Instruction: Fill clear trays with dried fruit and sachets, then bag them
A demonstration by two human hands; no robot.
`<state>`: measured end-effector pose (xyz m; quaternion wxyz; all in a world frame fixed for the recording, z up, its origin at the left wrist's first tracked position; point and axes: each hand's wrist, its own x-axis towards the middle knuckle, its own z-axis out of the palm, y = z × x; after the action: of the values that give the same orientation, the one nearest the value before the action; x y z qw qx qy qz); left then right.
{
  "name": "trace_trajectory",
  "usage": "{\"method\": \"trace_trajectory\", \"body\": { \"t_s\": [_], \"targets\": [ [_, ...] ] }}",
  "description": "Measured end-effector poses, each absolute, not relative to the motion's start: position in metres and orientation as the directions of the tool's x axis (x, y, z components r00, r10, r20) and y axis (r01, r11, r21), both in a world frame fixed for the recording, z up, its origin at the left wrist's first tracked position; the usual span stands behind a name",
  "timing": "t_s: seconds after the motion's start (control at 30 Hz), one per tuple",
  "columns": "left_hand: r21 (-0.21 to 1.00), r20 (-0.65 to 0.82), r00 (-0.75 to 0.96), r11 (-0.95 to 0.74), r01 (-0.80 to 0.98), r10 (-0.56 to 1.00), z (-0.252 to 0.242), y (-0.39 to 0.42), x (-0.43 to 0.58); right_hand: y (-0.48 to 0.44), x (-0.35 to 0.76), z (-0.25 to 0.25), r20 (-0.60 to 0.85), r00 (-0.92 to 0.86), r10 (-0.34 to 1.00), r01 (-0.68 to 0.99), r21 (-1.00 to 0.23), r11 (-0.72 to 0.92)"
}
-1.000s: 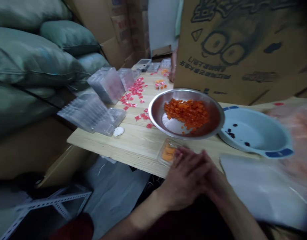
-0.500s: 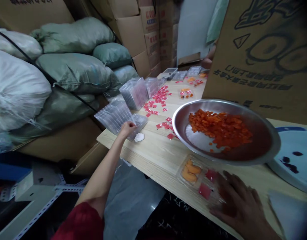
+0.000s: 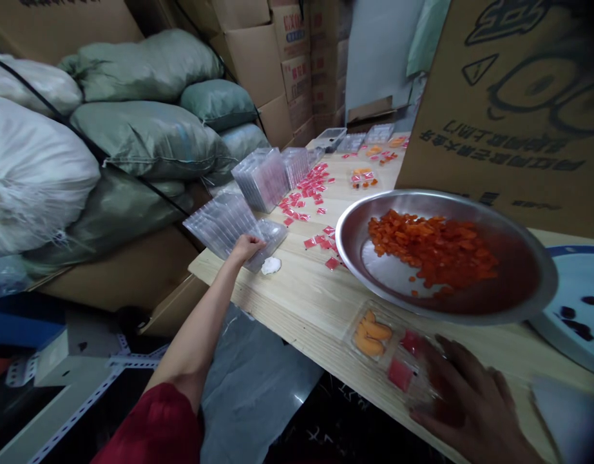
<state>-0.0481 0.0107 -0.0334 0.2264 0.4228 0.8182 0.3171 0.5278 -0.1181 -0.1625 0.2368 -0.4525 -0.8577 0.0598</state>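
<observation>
My left hand reaches to the table's left edge, fingers pinched at the edge of a clear plastic box beside a leaning row of clear plastic boxes. Exactly what the fingertips grip is hard to see. My right hand spans the right end of a filled clear plastic tray, thumb on the near side and fingers on the far side. Orange slices lie in its left compartment and red packets in the middle; my hand hides the right end.
A steel bowl of orange-red pieces stands behind the tray, beside a pale basin. Red packets lie scattered across the table. Further box stacks, a white scrap, a big carton and sacks surround the work area.
The view has shifted slightly, moving the bowl and carton a little rightward in the picture. Both hands keep nearly the same places. A part of another person near the carton has left view.
</observation>
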Motion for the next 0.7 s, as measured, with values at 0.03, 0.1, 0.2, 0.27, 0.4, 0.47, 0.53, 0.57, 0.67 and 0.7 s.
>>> {"method": "trace_trajectory", "body": {
  "t_s": [0.03,0.1,0.2,0.27,0.4,0.47,0.53,0.57,0.67,0.7],
  "targets": [
    [0.711,-0.098,-0.544,0.441,0.547,0.833,-0.036,0.012,-0.049,-0.119,0.527,-0.161,0.352,-0.477,0.805,0.750,-0.315,0.582],
    [0.711,-0.094,-0.553,0.445,0.545,0.828,-0.040,0.013,-0.051,-0.122,0.525,-0.157,0.342,-0.488,0.803,0.752,-0.304,0.586],
    [0.710,-0.103,-0.558,0.453,0.539,0.824,-0.045,0.015,-0.054,-0.126,0.520,-0.147,0.296,-0.493,0.818,0.757,-0.317,0.571],
    [0.704,-0.120,-0.559,0.467,0.535,0.821,-0.047,0.016,-0.054,-0.127,0.518,-0.141,0.286,-0.479,0.830,0.762,-0.335,0.555],
    [0.672,-0.176,-0.558,0.513,0.534,0.811,-0.047,0.018,-0.055,-0.127,0.515,-0.137,0.287,-0.477,0.831,0.756,-0.347,0.555],
    [0.654,-0.198,-0.557,0.532,0.538,0.807,-0.047,0.019,-0.055,-0.126,0.516,-0.139,0.299,-0.483,0.823,0.749,-0.347,0.565],
    [0.640,-0.207,-0.558,0.542,0.544,0.804,-0.047,0.020,-0.055,-0.124,0.519,-0.142,0.309,-0.486,0.817,0.747,-0.338,0.573],
    [0.635,-0.207,-0.558,0.544,0.548,0.803,-0.047,0.020,-0.054,-0.123,0.520,-0.145,0.314,-0.490,0.813,0.746,-0.330,0.578],
    [0.624,-0.198,-0.558,0.543,0.562,0.806,-0.047,0.021,-0.052,-0.119,0.525,-0.152,0.332,-0.516,0.790,0.733,-0.306,0.607],
    [0.621,-0.195,-0.559,0.542,0.566,0.806,-0.047,0.021,-0.051,-0.118,0.526,-0.153,0.331,-0.524,0.785,0.729,-0.303,0.614]
  ]
}}
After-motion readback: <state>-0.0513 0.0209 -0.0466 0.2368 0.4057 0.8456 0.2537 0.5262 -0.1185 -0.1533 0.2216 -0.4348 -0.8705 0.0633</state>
